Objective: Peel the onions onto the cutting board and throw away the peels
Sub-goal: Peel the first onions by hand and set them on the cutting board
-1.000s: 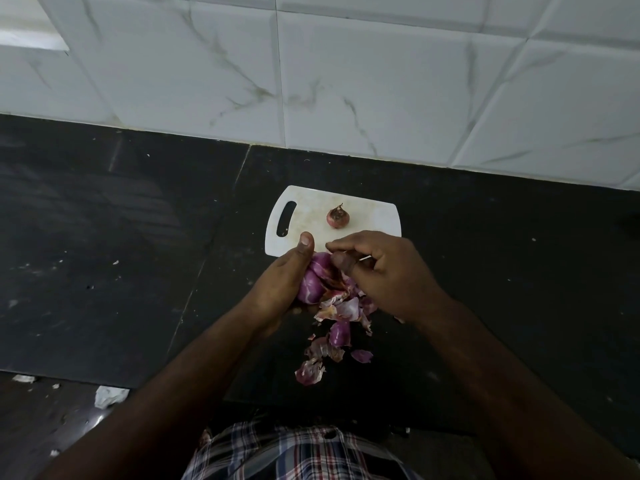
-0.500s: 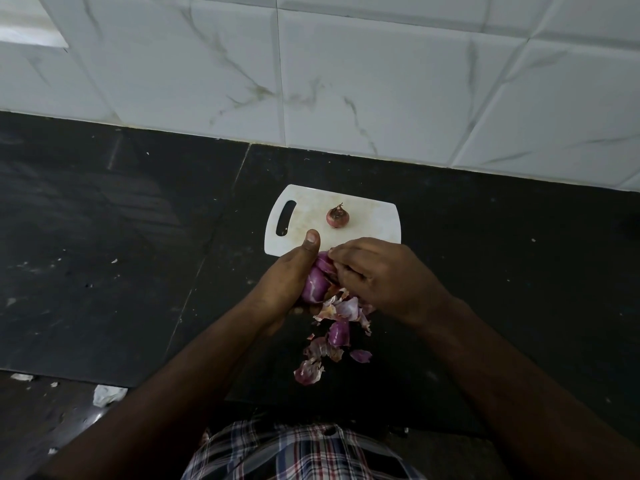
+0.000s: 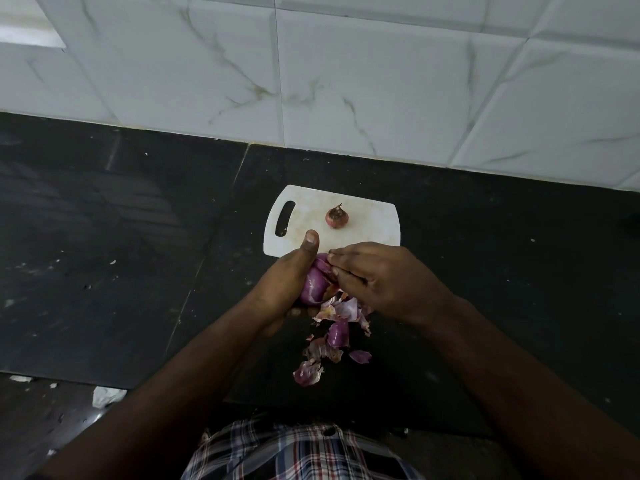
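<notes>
My left hand (image 3: 284, 282) grips a purple, partly peeled onion (image 3: 313, 284) just in front of the white cutting board (image 3: 370, 228), thumb pointing up. My right hand (image 3: 377, 278) covers the onion's right side and its fingertips pinch the skin at the top. A small unpeeled red onion (image 3: 336, 217) stands on the board. Loose purple peels (image 3: 337, 336) lie in a pile on the black counter below my hands.
The black stone counter (image 3: 121, 254) runs left and right, backed by a white marble-tiled wall (image 3: 346, 81). The counter's front edge is close to my checked shirt (image 3: 294, 452). A white scrap (image 3: 105, 396) lies on the floor at lower left.
My right hand has shifted left and closed in over the onion, fingertips now at its top. The left hand has held its grip with the thumb raised. The peel pile looks the same.
</notes>
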Action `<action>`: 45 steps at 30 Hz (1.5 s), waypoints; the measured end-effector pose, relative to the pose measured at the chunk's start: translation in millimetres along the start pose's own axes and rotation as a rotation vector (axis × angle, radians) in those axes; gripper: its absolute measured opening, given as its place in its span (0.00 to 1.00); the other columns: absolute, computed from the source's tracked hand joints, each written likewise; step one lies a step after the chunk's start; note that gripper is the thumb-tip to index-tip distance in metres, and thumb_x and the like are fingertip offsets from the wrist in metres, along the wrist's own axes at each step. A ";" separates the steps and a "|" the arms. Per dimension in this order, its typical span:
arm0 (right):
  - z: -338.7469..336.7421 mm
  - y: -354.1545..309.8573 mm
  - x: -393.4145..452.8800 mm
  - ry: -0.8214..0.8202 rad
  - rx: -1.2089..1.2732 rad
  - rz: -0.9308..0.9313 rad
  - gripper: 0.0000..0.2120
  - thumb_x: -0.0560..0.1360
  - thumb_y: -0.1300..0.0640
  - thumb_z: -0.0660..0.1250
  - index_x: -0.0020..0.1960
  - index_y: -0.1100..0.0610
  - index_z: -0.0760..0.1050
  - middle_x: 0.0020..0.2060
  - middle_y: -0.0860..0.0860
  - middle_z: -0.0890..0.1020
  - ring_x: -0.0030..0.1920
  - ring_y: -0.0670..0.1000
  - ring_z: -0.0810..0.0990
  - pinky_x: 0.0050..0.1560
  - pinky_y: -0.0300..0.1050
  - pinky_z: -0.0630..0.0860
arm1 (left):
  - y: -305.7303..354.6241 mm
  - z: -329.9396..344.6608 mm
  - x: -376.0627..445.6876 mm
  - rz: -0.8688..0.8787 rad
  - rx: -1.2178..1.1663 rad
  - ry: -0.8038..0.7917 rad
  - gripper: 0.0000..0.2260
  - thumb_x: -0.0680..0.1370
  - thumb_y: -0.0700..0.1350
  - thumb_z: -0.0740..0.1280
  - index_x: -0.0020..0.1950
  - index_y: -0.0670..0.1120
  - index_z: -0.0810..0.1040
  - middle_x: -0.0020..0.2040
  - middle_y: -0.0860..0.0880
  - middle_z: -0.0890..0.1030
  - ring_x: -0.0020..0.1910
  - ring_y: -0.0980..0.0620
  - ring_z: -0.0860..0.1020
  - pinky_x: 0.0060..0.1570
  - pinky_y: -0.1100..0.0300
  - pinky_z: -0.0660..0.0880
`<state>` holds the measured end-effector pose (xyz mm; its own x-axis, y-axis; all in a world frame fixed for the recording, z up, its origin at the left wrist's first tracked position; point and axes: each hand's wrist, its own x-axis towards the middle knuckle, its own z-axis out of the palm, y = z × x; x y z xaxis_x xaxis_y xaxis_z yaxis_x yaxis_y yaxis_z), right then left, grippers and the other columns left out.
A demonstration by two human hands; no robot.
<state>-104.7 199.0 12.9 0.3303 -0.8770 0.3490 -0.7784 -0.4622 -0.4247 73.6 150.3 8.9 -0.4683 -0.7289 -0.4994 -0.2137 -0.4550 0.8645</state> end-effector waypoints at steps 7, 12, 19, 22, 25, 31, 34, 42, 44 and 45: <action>-2.6 -0.1 2.9 0.065 0.063 0.060 0.12 0.77 0.59 0.67 0.56 0.63 0.83 0.50 0.55 0.86 0.51 0.48 0.82 0.53 0.36 0.76 | -1.1 -1.4 0.6 -0.004 0.005 -0.006 0.34 0.75 0.71 0.52 0.55 0.46 0.82 0.44 0.42 0.87 0.38 0.47 0.84 0.35 0.58 0.77; 0.0 0.2 0.3 0.026 0.035 0.000 0.15 0.78 0.54 0.64 0.56 0.62 0.83 0.51 0.56 0.86 0.52 0.49 0.84 0.54 0.35 0.76 | -0.9 -0.9 -0.7 0.017 0.018 -0.006 0.31 0.76 0.71 0.52 0.52 0.48 0.83 0.39 0.43 0.84 0.32 0.49 0.80 0.32 0.60 0.73; -0.1 0.1 1.5 0.039 0.013 0.010 0.11 0.76 0.58 0.68 0.54 0.63 0.83 0.47 0.55 0.86 0.47 0.50 0.83 0.47 0.43 0.77 | -0.2 0.3 0.5 0.044 0.063 -0.013 0.34 0.76 0.70 0.52 0.58 0.44 0.81 0.37 0.45 0.84 0.28 0.53 0.80 0.26 0.63 0.72; 0.1 0.1 3.3 0.056 0.053 0.089 0.10 0.77 0.58 0.68 0.54 0.61 0.83 0.45 0.53 0.86 0.45 0.48 0.82 0.46 0.45 0.78 | 0.0 1.2 -1.1 0.060 0.077 -0.019 0.34 0.77 0.69 0.52 0.58 0.42 0.80 0.35 0.47 0.83 0.26 0.53 0.79 0.24 0.65 0.71; -5.0 -1.3 3.2 0.123 0.181 0.263 0.10 0.77 0.57 0.69 0.56 0.57 0.84 0.47 0.50 0.86 0.48 0.43 0.82 0.50 0.41 0.78 | 3.9 2.5 -2.9 0.044 0.041 -0.030 0.33 0.79 0.67 0.50 0.59 0.43 0.80 0.33 0.47 0.83 0.25 0.54 0.79 0.23 0.66 0.70; -7.8 -6.2 -3.1 0.037 0.257 0.250 0.10 0.75 0.57 0.73 0.55 0.56 0.84 0.50 0.47 0.85 0.51 0.41 0.82 0.51 0.34 0.78 | 4.8 0.1 -4.3 0.053 0.022 -0.027 0.33 0.82 0.65 0.48 0.58 0.42 0.82 0.38 0.43 0.84 0.24 0.56 0.77 0.21 0.69 0.67; -5.9 -8.9 -3.7 0.060 0.190 0.209 0.07 0.76 0.59 0.71 0.52 0.59 0.84 0.46 0.50 0.85 0.46 0.44 0.81 0.47 0.38 0.77 | 2.3 1.5 -1.9 0.060 0.042 -0.002 0.32 0.82 0.65 0.49 0.58 0.41 0.81 0.41 0.42 0.84 0.24 0.57 0.78 0.22 0.69 0.68; -0.8 -12.7 0.2 -0.034 -0.046 0.082 0.09 0.77 0.55 0.59 0.45 0.59 0.75 0.42 0.53 0.77 0.40 0.51 0.74 0.38 0.51 0.74 | -3.1 3.2 -0.9 0.153 0.279 0.081 0.30 0.80 0.68 0.51 0.54 0.46 0.81 0.37 0.47 0.82 0.27 0.56 0.78 0.26 0.65 0.69; -0.8 -12.1 1.6 -0.070 -0.022 0.112 0.08 0.77 0.55 0.59 0.44 0.58 0.73 0.41 0.51 0.75 0.39 0.51 0.72 0.38 0.51 0.72 | -3.3 2.1 -1.5 0.151 0.287 0.079 0.31 0.77 0.70 0.51 0.54 0.48 0.81 0.39 0.47 0.82 0.30 0.54 0.79 0.28 0.63 0.69; -0.4 -11.9 1.5 -0.072 0.008 0.153 0.06 0.76 0.55 0.60 0.44 0.57 0.72 0.41 0.50 0.74 0.39 0.50 0.71 0.38 0.50 0.71 | -3.6 1.8 -1.8 0.141 0.259 0.071 0.31 0.76 0.71 0.52 0.54 0.47 0.81 0.38 0.47 0.83 0.29 0.53 0.79 0.27 0.63 0.69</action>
<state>-95.1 203.3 18.8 0.2462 -0.9441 0.2194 -0.8185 -0.3237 -0.4746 73.7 154.2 6.8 -0.4497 -0.8139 -0.3679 -0.3666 -0.2075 0.9069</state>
